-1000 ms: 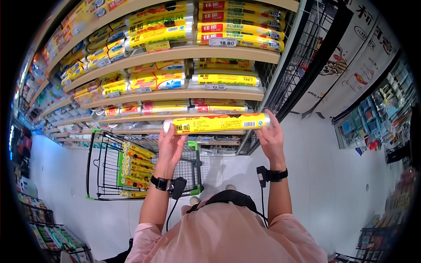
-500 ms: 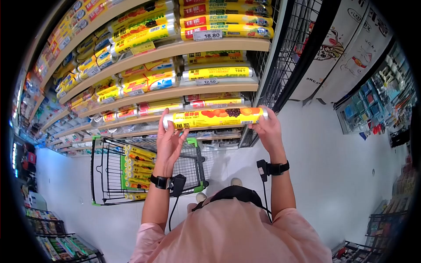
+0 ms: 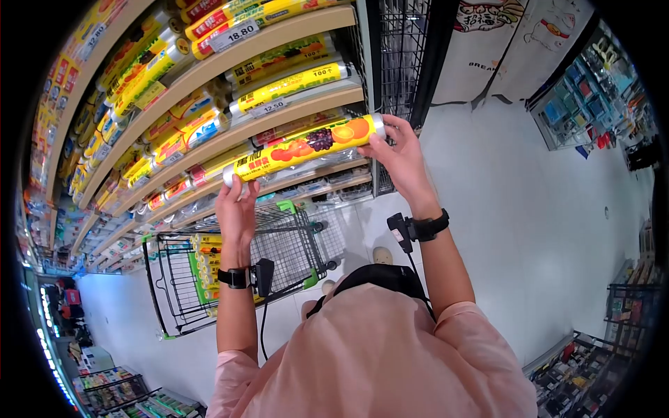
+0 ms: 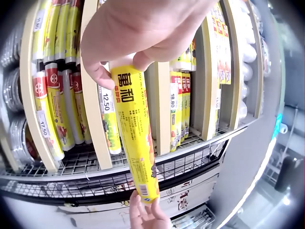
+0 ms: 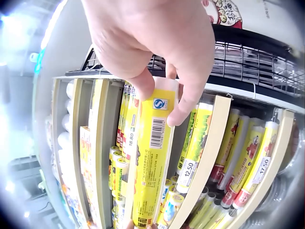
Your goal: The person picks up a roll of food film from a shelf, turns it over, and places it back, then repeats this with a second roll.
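Observation:
A long yellow roll (image 3: pixel 306 148) with fruit pictures is held up between the two hands, before the shelves. Its left end sits between the thumb and fingers of the left hand (image 3: pixel 237 212); the right hand (image 3: pixel 405 164) pinches the other end, which is higher in the head view. In the left wrist view the left hand (image 4: pixel 143 28) grips the near end of the roll (image 4: pixel 133 129). The right wrist view has the right hand (image 5: pixel 157 43) gripping the roll (image 5: pixel 155 143) beside its barcode.
Shelves (image 3: pixel 300 110) of similar yellow rolls with price tags curve along the left and front. Below the left forearm stands a wire shopping cart (image 3: pixel 279 244) holding several yellow rolls (image 3: pixel 208 268). A black mesh panel (image 3: pixel 403 56) borders the shelves; printed banners (image 3: pixel 481 49) hang beyond.
The roll has tilted, its right end rising, and turned so its fruit pictures face the head camera more. The head view has swung rightward. Both hands still hold the roll.

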The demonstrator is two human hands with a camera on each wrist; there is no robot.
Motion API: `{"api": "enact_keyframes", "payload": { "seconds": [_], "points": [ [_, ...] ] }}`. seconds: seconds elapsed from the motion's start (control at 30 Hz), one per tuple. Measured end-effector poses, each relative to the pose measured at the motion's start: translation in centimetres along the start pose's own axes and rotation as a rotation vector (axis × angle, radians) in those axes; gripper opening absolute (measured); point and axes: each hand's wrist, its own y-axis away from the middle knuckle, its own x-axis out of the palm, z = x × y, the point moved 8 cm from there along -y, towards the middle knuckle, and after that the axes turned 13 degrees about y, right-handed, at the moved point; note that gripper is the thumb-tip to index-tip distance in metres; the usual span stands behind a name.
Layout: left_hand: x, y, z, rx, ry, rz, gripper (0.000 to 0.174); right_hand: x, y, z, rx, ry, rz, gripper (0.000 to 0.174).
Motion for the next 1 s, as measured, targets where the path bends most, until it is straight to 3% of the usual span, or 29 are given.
{"api": "enact_keyframes", "payload": {
  "seconds": [0.3,0.4,0.53,0.67,0.7,0.8,0.87,0.9,0.93,0.97,1.0],
  "points": [
    [2.7,-1.0,-0.1,0.18,-0.09,-0.049,0.038,-1.4,-3.9,0.0,-0.094,0.13,0.038,0.039],
    [2.9,-1.6,-1.1,0.26,-0.159,-0.112,0.039,-1.3,-5.0,-0.1,0.021,0.246,0.094,0.041],
    [2.5,-3.6,-3.1,0.361,-0.329,-0.169,0.039,-0.2,-6.9,1.1,-0.191,0.463,0.012,0.044],
    [1.8,-7.9,-5.2,0.435,-0.494,-0.131,0.045,1.8,-9.1,1.1,-0.255,0.595,0.027,0.055],
    [2.2,-9.0,-5.7,0.487,-0.493,-0.094,0.049,2.7,-9.3,1.1,-0.18,0.547,0.071,0.063],
    [3.7,-12.2,-7.3,0.519,-0.781,-0.124,0.052,4.4,-11.2,1.2,-0.25,0.785,0.01,0.07],
    [5.5,-14.1,-8.1,0.469,-0.924,-0.087,0.056,5.6,-12.4,1.9,-0.184,0.803,0.054,0.073],
    [6.7,-14.3,-8.6,0.596,-0.939,-0.115,0.052,5.9,-13.0,2.6,-0.136,0.794,0.084,0.074],
    [6.9,-16.0,-8.3,0.509,-0.996,-0.082,0.05,6.0,-13.8,3.1,-0.092,0.785,0.112,0.074],
    [6.6,-18.1,-8.4,0.424,-1.052,-0.048,0.047,5.9,-15.4,1.8,-0.168,0.873,-0.008,0.071],
    [6.3,-20.1,-7.9,0.339,-1.11,-0.015,0.045,6.4,-15.8,2.6,-0.127,0.836,0.05,0.067]
  ]
}}
